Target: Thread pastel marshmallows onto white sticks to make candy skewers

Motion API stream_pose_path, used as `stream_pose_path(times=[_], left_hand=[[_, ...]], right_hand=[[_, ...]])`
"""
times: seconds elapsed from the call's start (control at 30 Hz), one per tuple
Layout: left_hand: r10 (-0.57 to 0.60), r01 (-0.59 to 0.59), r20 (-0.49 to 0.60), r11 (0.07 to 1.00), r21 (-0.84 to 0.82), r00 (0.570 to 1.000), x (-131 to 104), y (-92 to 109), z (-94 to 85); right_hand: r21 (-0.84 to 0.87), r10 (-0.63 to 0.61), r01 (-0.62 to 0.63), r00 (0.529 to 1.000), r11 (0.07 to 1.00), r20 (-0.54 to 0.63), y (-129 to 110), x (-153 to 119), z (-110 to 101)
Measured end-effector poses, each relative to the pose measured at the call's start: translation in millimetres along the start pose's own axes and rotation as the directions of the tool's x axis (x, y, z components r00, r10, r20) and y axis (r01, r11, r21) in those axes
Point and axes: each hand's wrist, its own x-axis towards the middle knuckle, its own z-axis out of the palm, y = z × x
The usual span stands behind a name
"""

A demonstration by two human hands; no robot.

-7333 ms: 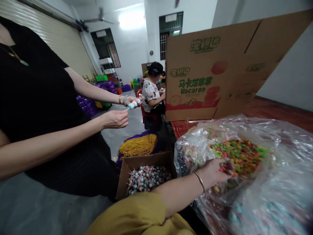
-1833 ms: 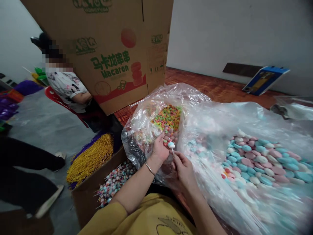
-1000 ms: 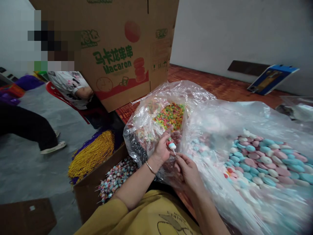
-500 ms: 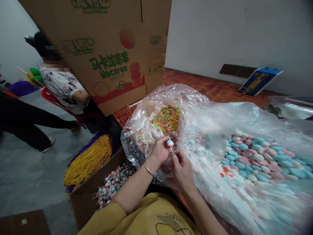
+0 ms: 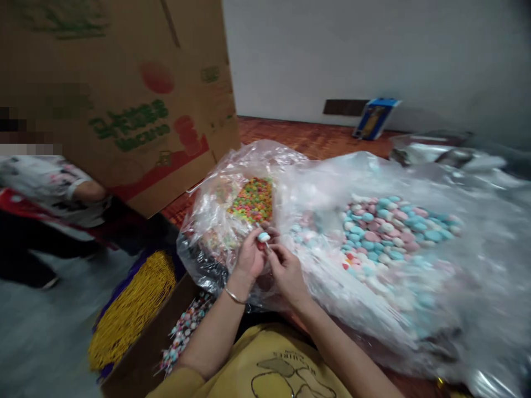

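Note:
In front of my chest, both hands meet at a small blue-and-white candy (image 5: 263, 237) on a short white stick. The fingers of my left hand (image 5: 249, 257) are closed around the candy, with a small reddish piece showing just beneath it. My right hand (image 5: 287, 272) pinches the stick from below; blur hides most of the stick. Just behind the hands, a clear plastic bag (image 5: 199, 243) holds many small coloured candies (image 5: 254, 199). To the right, a larger plastic bag (image 5: 323, 177) lies open with pink, blue and white candies (image 5: 385, 226).
A carton (image 5: 112, 354) with finished-looking candy sticks (image 5: 186, 329) stands at my left, beside a bundle of gold bead strings (image 5: 136, 309). A tall cardboard box (image 5: 191, 171) rises at the back left. White sticks (image 5: 365, 301) lie on the right bag. Another person (image 5: 62, 182) sits at far left.
The head view has turned right, so everything sits farther left. My left fingers have closed in around the candy, and a reddish piece now shows under it. My right hand still pinches the stick.

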Motion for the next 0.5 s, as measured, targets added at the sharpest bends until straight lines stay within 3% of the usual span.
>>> stream_pose_path(times=[0.1,0.33,0.4,0.5], left_hand=[[0.116,-0.116,0.006,0.988,0.101,0.993,-3.8,2.2,9.2],[0.188,-0.234,0.178,0.927,0.292,0.966,-18.0,-13.5,57.8],[0.222,-0.281,0.208,0.903,0.325,0.953,-11.6,-13.5,65.5],[0.388,-0.427,0.178,0.828,0.363,0.904,9.7,0.1,62.8]], right_hand=[[-0.018,-0.033,0.033,0.999,0.999,0.001,-9.9,-3.4,-7.4],[-0.247,-0.125,0.102,0.989,0.964,-0.081,-35.2,-10.3,-31.9],[-0.297,-0.114,0.080,0.988,0.951,-0.099,-37.1,0.3,-31.9],[-0.305,-0.117,0.095,0.992,0.948,-0.053,-33.5,30.0,-18.8]])
